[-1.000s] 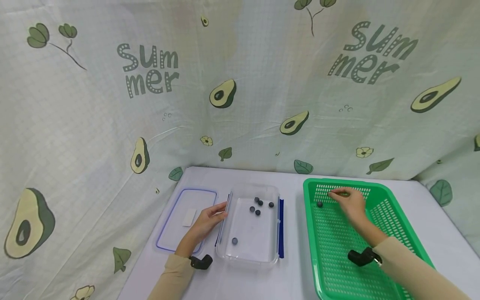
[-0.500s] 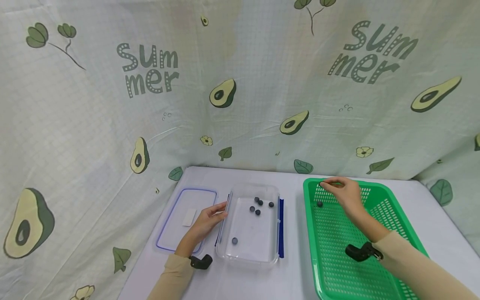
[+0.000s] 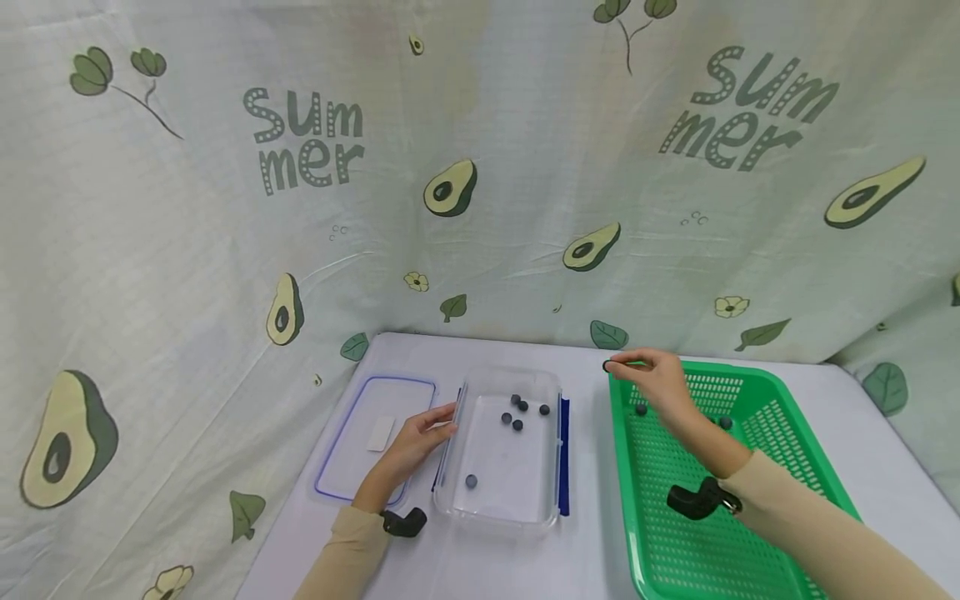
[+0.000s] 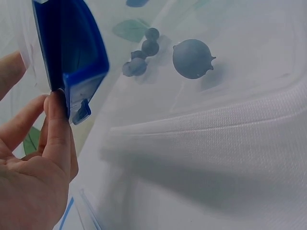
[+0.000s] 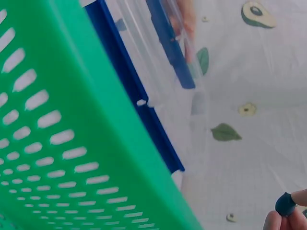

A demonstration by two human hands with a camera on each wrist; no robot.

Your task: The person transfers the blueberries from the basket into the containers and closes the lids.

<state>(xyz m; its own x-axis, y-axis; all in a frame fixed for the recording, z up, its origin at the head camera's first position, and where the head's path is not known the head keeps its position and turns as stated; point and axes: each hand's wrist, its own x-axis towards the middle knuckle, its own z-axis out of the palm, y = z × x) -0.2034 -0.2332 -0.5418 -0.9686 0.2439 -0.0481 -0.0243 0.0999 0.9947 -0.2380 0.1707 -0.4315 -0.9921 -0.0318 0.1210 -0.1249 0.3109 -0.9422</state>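
Note:
My right hand (image 3: 654, 382) pinches a blueberry (image 5: 285, 204) between thumb and fingertips, over the far left corner of the green basket (image 3: 628, 517). Straight fingers of my left hand (image 3: 416, 437) rest against the left side of a clear plastic box (image 3: 502, 525). In the left wrist view they touch its blue latch flap (image 4: 84, 52). Several blueberries lie inside the box, a group toward the back and a single blueberry (image 3: 471, 481) near the front left. Two more show in the basket, one blueberry (image 3: 641, 409) at the far left and another blueberry (image 3: 725, 422) beside my right forearm.
A clear lid with a blue seal (image 3: 345, 433) lies left of the box, partly behind my left hand. On the box's right side a blue latch flap (image 3: 564, 458) hangs open toward the basket. Behind the white table hangs a printed curtain (image 3: 510, 250).
My right hand has lifted and moved left with the blueberry, from inside the basket to above its far left corner. A blueberry by the forearm has come into view. My left hand stays put.

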